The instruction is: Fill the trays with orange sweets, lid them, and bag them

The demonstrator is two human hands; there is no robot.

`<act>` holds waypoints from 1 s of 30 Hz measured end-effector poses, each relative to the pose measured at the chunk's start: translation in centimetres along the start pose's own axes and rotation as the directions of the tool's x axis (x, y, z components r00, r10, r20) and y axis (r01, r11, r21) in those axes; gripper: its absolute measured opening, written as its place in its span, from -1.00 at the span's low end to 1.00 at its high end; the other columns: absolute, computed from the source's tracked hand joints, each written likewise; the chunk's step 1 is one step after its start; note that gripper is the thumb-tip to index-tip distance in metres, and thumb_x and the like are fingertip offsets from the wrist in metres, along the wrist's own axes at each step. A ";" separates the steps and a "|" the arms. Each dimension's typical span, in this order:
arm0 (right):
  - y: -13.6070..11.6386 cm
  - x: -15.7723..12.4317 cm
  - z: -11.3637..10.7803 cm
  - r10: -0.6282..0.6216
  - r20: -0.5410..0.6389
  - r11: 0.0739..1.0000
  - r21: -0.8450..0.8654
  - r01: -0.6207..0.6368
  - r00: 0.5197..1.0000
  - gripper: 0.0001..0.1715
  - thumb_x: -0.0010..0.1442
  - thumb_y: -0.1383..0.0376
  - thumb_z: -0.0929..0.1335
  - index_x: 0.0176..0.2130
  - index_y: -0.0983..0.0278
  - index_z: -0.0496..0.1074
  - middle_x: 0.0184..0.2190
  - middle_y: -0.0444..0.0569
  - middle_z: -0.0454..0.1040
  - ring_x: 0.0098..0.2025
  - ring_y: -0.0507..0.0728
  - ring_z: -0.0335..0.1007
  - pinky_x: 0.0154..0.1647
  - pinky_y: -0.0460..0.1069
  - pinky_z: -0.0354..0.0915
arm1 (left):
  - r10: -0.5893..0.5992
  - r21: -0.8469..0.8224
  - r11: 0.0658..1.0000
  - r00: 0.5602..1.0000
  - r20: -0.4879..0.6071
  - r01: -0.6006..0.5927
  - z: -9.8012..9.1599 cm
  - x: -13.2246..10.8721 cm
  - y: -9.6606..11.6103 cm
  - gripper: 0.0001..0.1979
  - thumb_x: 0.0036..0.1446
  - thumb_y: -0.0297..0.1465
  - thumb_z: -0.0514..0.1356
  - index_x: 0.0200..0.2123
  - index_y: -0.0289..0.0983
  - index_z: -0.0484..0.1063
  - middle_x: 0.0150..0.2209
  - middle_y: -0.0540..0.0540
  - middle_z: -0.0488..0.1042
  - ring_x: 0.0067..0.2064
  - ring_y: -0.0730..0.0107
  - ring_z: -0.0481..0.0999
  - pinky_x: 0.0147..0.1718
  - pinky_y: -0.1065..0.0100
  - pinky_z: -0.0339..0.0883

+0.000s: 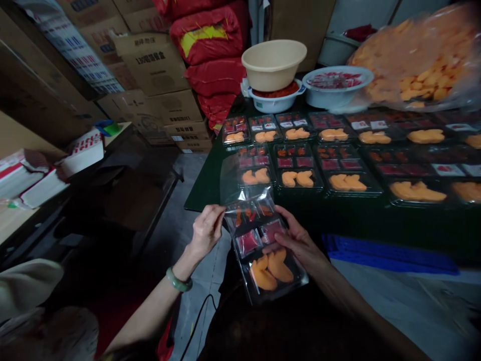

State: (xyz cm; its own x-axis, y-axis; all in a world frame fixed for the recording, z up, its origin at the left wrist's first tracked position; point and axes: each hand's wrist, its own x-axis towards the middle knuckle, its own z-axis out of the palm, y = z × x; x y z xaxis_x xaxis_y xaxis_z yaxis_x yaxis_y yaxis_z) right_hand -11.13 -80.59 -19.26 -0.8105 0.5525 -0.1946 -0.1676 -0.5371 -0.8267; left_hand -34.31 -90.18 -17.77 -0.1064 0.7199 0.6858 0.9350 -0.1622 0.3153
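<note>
Before me, tilted over the table's near edge, is a black plastic food tray inside a clear plastic bag. It carries orange shaped pieces, two small red packets and reddish bits at its far end. My left hand, a green bangle at its wrist, pinches the bag's edge at the upper left. With its thumb across the top, my right hand grips the tray's right side. The bag's loose far end stands up past the tray.
Rows of similar filled trays cover the dark green table. Behind them stand a cream basin, a pale blue basin and a big bag of orange pieces. Cardboard boxes and red sacks are stacked at the back.
</note>
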 end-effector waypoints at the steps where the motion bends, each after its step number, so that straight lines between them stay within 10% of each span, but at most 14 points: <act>1: 0.1 0.0 0.1 0.000 -0.018 1.000 0.003 0.001 1.000 -0.10 0.14 0.23 0.37 0.27 0.10 -0.19 -0.39 -0.13 0.50 -0.37 0.14 0.54 -0.25 0.02 0.38 | -0.001 0.024 1.000 1.000 -0.016 0.002 0.1 -0.2 0.0 -0.82 0.13 -0.58 0.10 -0.19 -0.30 0.37 -0.31 -0.10 0.40 -0.30 0.46 0.44 -0.31 0.46 0.35; 10: 0.8 -0.7 1.6 0.045 -0.192 0.999 0.000 -0.046 0.980 -0.10 0.09 0.15 0.40 0.25 0.11 -0.13 -0.28 -0.06 0.51 -0.36 0.14 0.54 -0.25 0.04 0.39 | -0.065 -0.207 0.973 0.983 0.172 0.100 -1.8 -3.2 4.3 -0.77 0.12 -0.63 0.08 -0.19 -0.28 0.38 -0.27 -0.12 0.43 -0.25 0.46 0.45 -0.28 0.46 0.35; 15: 0.9 -1.4 1.2 0.099 -0.115 0.994 -0.043 -0.105 0.988 -0.14 0.12 0.15 0.37 0.27 0.11 -0.08 -0.23 -0.02 0.51 -0.32 0.14 0.53 -0.22 0.05 0.37 | -0.350 -0.435 0.802 0.912 0.213 0.409 -2.4 -6.0 6.3 -0.84 0.08 -0.57 0.16 -0.27 -0.27 0.44 -0.35 -0.06 0.43 -0.30 0.48 0.44 -0.30 0.45 0.34; 17: 0.9 -1.5 1.5 0.094 -0.074 0.991 -0.088 -0.101 0.993 -0.24 0.14 0.14 0.36 0.24 0.15 0.03 -0.22 0.00 0.52 -0.29 0.15 0.52 -0.21 0.05 0.37 | -0.651 -0.624 0.523 0.745 0.148 0.581 -2.0 -5.8 6.2 -0.90 0.06 -0.43 0.22 -0.29 -0.26 0.44 -0.39 -0.03 0.41 -0.36 0.48 0.43 -0.37 0.45 0.34; 19: 1.1 -1.6 2.2 0.103 -0.034 0.984 -0.141 -0.107 0.994 -0.32 0.15 0.15 0.35 0.20 0.16 0.11 -0.19 -0.01 0.52 -0.25 0.16 0.51 -0.18 0.06 0.36 | -0.887 -0.783 0.129 0.424 0.183 0.608 -1.4 -4.7 5.9 -0.78 -0.01 -0.29 0.29 -0.31 -0.28 0.44 -0.42 -0.01 0.42 -0.41 0.48 0.43 -0.44 0.44 0.35; 20: 1.2 -1.7 2.6 0.111 -0.014 0.979 -0.172 -0.112 0.994 -0.38 0.15 0.16 0.35 0.16 0.17 0.17 -0.18 -0.01 0.51 -0.23 0.16 0.51 -0.16 0.06 0.35 | -0.922 -0.805 -0.050 0.282 0.264 0.591 -1.1 -4.0 5.7 -0.72 -0.07 -0.25 0.32 -0.34 -0.31 0.44 -0.43 -0.02 0.44 -0.43 0.47 0.44 -0.46 0.43 0.36; 22: 1.6 -1.7 3.2 0.121 0.006 0.970 -0.213 -0.117 0.993 -0.52 0.15 0.17 0.35 0.06 0.21 0.27 -0.18 -0.02 0.51 -0.18 0.16 0.49 -0.13 0.04 0.33 | -0.876 -0.741 -0.301 0.132 0.463 0.600 -0.6 -2.8 5.8 -0.65 -0.21 -0.25 0.40 -0.40 -0.37 0.46 -0.45 -0.08 0.49 -0.46 0.43 0.47 -0.46 0.40 0.39; 30: 1.8 -3.6 0.3 0.336 0.219 0.898 -0.367 -0.241 0.916 -0.33 0.08 0.21 0.41 0.13 0.24 0.18 -0.05 0.03 0.43 -0.01 0.19 0.38 0.05 0.12 0.23 | -0.758 -0.631 -0.443 0.110 0.643 0.637 -0.8 -6.9 9.3 -0.66 -0.30 -0.27 0.44 -0.46 -0.36 0.50 -0.50 -0.09 0.53 -0.55 0.44 0.46 -0.52 0.44 0.35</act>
State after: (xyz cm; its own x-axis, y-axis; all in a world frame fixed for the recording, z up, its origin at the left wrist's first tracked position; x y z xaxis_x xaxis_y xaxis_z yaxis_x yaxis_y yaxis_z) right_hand -8.69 -83.76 -19.90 -0.9217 0.1864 -0.3402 0.2510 -0.3821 -0.8894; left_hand -25.13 -97.18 -19.01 -0.5026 0.6361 -0.5854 -0.6955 0.1047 0.7109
